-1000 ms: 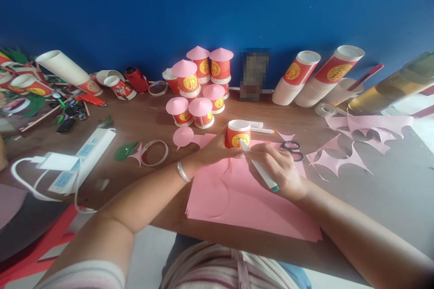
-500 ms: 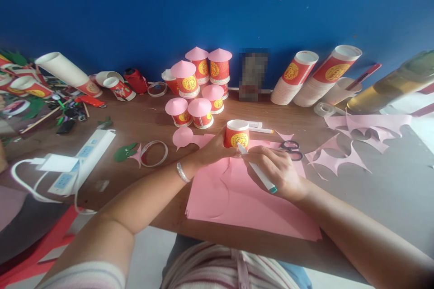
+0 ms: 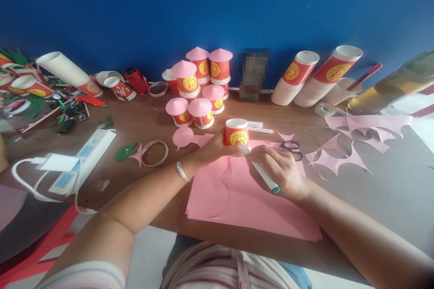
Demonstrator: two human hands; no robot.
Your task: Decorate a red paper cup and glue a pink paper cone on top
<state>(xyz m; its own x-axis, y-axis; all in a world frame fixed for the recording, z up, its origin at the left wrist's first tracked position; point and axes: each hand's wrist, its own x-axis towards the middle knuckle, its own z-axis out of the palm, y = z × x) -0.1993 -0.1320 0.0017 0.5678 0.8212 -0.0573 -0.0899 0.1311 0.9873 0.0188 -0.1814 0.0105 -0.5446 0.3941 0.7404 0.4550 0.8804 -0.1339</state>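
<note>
A short red cup point(image 3: 237, 133) with a white rim and a yellow emblem is in my left hand point(image 3: 217, 147), whose fingers are wrapped round its left side and base. My right hand point(image 3: 276, 169) grips a white marker point(image 3: 266, 176) with a green end; the marker's tip touches or nearly touches the cup's lower front. Beneath both hands lie pink paper sheets point(image 3: 251, 207), with a faint curved line on the top one. Behind the cup are more markers point(image 3: 260, 130), and dark-handled scissors point(image 3: 291, 146) rest just beyond my right hand.
Several red cups with pink cone tops point(image 3: 200, 107) stand at the back middle. Cup stacks point(image 3: 294, 76) lean on the blue wall. Pink scraps point(image 3: 339, 156) lie right, a tape roll point(image 3: 326, 109) behind them. On the left are a power strip point(image 3: 83, 162) and a white ring point(image 3: 154, 153).
The cup in my left hand has shifted very slightly left. My right hand and the marker have moved a little to the right.
</note>
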